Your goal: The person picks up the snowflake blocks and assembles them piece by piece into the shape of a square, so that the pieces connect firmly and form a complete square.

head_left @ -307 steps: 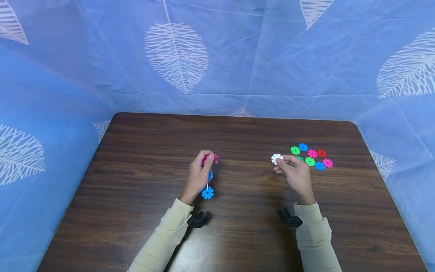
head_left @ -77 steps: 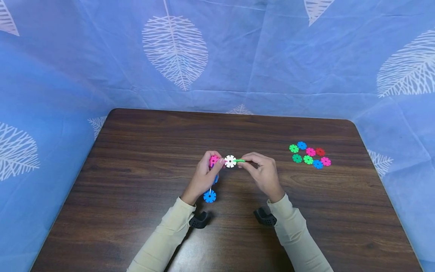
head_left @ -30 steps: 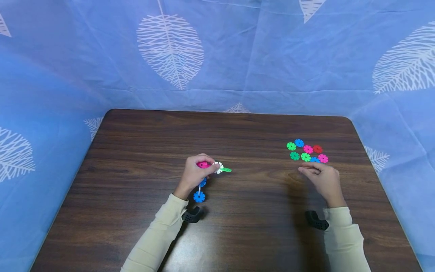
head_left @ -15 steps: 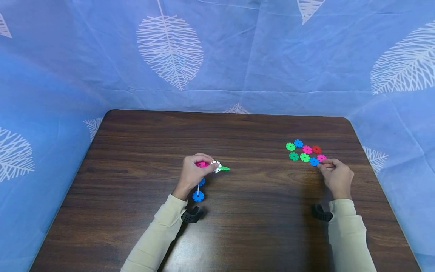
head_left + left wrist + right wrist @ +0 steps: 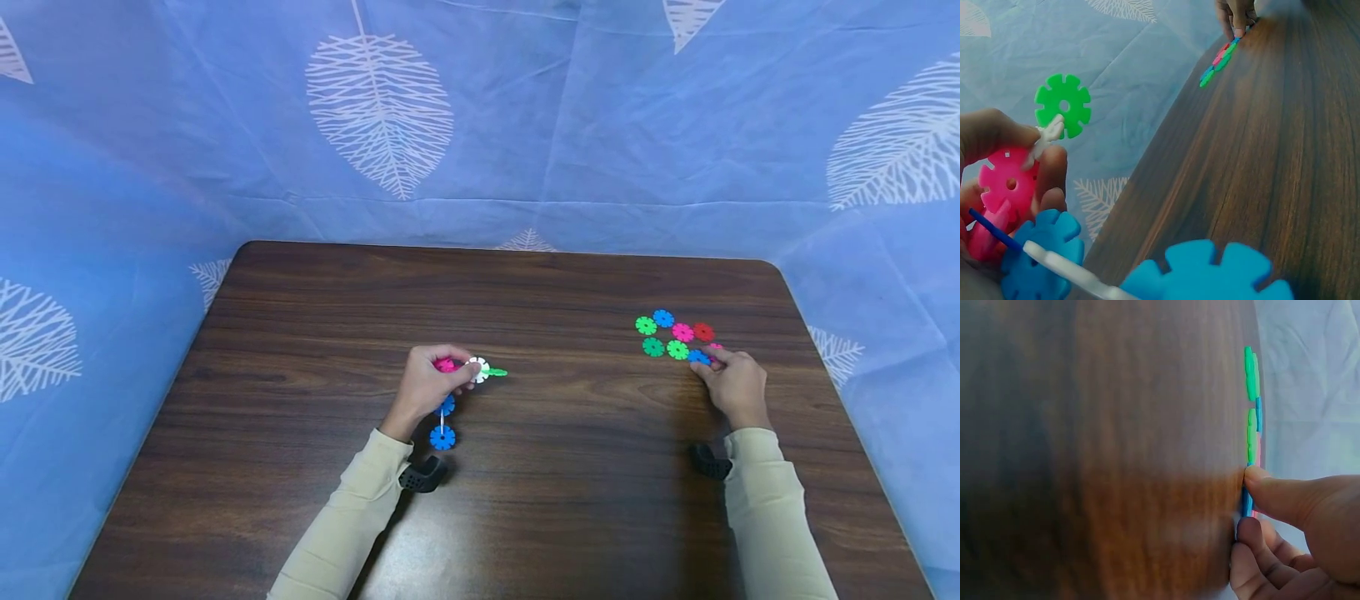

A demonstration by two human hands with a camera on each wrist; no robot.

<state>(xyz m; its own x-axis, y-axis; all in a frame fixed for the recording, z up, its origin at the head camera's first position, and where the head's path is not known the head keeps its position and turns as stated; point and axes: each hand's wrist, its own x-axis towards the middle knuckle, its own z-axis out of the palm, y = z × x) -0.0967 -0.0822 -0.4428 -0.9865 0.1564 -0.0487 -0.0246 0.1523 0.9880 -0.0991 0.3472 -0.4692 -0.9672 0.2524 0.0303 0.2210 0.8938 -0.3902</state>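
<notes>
My left hand (image 5: 429, 383) holds up a chain of interlocking notched plastic discs, thumb and fingers pinching it near the white disc (image 5: 482, 363). From the white one a green disc (image 5: 1047, 103) juts outward on the right. Pink discs (image 5: 997, 175) sit partly hidden inside the palm, and blue discs (image 5: 1044, 240) hang below with a white one (image 5: 1069, 272) edge-on between them. At the loose discs, my right hand (image 5: 738, 390) has thumb and fingertips at opposite edges of a blue disc (image 5: 1247, 500). Its fingers overlap a pink disc (image 5: 717, 346) behind.
Several loose discs lie flat in a cluster at the right of the brown table (image 5: 570, 500): green (image 5: 653, 347), blue (image 5: 663, 318), pink (image 5: 683, 332) and red (image 5: 704, 332). A blue leaf-patterned cloth (image 5: 525, 125) hangs behind the table.
Since the oldest frame, the white disc and a green disc have joined the left hand's chain. The right hand let go of that chain, returned to the cluster and closed in on a blue disc.
</notes>
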